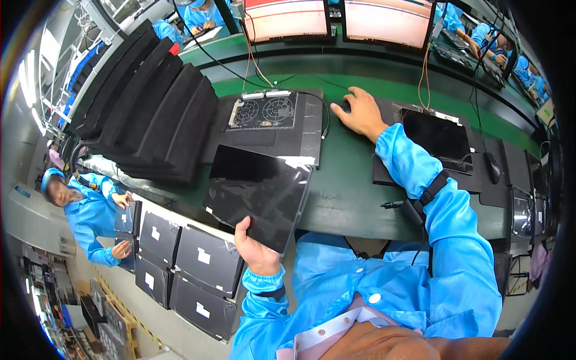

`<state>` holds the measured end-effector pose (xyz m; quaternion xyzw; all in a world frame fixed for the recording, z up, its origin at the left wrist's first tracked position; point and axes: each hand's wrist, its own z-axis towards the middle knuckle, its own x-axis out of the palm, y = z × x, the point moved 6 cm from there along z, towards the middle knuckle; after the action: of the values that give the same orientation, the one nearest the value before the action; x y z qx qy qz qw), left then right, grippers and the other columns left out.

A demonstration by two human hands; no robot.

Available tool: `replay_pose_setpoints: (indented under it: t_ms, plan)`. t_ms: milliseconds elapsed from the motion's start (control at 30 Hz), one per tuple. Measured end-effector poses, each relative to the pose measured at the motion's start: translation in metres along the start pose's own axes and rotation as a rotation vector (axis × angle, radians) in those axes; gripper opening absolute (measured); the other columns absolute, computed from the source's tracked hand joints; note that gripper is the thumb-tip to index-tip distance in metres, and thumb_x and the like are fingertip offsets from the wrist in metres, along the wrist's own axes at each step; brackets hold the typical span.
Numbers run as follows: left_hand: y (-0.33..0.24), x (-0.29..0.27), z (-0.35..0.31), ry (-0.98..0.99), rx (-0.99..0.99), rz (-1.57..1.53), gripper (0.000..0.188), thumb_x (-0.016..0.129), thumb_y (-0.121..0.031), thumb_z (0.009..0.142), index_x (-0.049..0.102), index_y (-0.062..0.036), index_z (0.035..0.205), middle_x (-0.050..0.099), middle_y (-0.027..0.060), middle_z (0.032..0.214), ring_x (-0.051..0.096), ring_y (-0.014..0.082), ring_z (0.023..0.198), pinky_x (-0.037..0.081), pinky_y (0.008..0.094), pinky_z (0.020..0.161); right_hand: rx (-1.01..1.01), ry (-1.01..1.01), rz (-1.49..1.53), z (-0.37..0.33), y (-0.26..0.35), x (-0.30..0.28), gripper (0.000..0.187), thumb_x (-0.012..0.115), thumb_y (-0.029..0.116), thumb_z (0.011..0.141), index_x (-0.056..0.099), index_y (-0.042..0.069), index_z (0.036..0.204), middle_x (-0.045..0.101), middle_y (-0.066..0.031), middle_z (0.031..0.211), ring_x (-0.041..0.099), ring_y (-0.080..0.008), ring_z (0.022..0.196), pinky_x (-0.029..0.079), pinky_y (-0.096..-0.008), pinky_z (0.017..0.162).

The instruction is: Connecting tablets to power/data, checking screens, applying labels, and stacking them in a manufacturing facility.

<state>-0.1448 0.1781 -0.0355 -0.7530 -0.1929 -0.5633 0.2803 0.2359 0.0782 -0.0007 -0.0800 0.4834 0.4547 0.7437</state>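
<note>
My left hand (258, 249) grips the lower edge of a glossy black display panel (255, 192), thumb on its front face. The panel is tilted above the near edge of the bench, with a whitish strip at its upper right corner. Farther off, my right hand (362, 114) reaches over the green mat, thumb and index finger apart. A small dark thing shows between them, mostly hidden; I cannot tell what it is. Left of that hand lies a dark board (309, 129) bearing a fixture with two printed circles (262, 111) and a loose cable plug (324, 133).
Black foam trays (144, 114) are stacked at the left. To the right lie another dark screen (437, 139), a mouse (492, 168) and a pen (393, 204). Two lit monitors (387, 23) stand behind. At lower left, a co-worker (90, 213) handles panels beside several more panels (207, 258).
</note>
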Motion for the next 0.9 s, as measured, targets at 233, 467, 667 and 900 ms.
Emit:
replay_pose_setpoints:
  t_ms: [233, 467, 667, 900]
  plan:
    - [-0.005, -0.006, 0.004, 0.045, -0.008, -0.052, 0.024, 0.059, -0.01, 0.097, 0.07, 0.001, 0.116, 0.071, 0.017, 0.123, 0.066, 0.0348, 0.119, 0.047, 0.0525, 0.11, -0.278, -0.166, -0.037, -0.007, 0.02, -0.017, 0.044, 0.067, 0.036, 0.091, 0.07, -0.001, 0.114, 0.059, -0.0214, 0.136, 0.051, -0.0368, 0.133, 0.036, -0.0512, 0.115]
    - [-0.005, 0.008, 0.013, 0.163, -0.018, -0.068, 0.026, 0.058, -0.015, 0.101, 0.07, -0.0013, 0.118, 0.067, 0.016, 0.133, 0.06, 0.0349, 0.128, 0.042, 0.0533, 0.115, -0.701, 0.178, -0.054, -0.038, 0.072, 0.0, 0.042, 0.071, 0.028, 0.09, 0.062, 0.006, 0.125, 0.06, -0.013, 0.13, 0.045, -0.0315, 0.139, 0.023, -0.0553, 0.123]
    - [0.001, 0.005, 0.021, 0.047, -0.002, -0.037, 0.016, 0.064, -0.016, 0.098, 0.072, -0.0036, 0.106, 0.073, 0.0133, 0.12, 0.066, 0.0349, 0.117, 0.048, 0.0544, 0.108, -0.773, 0.191, -0.128, -0.04, 0.064, -0.001, 0.025, 0.07, 0.024, 0.092, 0.069, 0.006, 0.109, 0.064, -0.0112, 0.119, 0.049, -0.0285, 0.134, 0.02, -0.0595, 0.123]
    - [0.004, 0.009, 0.029, 0.106, 0.063, -0.033, 0.02, 0.061, -0.012, 0.099, 0.07, -0.0017, 0.113, 0.072, 0.0143, 0.123, 0.066, 0.0324, 0.119, 0.046, 0.0519, 0.112, -0.731, 0.187, 0.216, -0.05, 0.122, -0.088, 0.02, 0.073, 0.018, 0.089, 0.07, 0.007, 0.106, 0.066, -0.0121, 0.084, 0.066, -0.0335, 0.087, 0.05, -0.0455, 0.085]
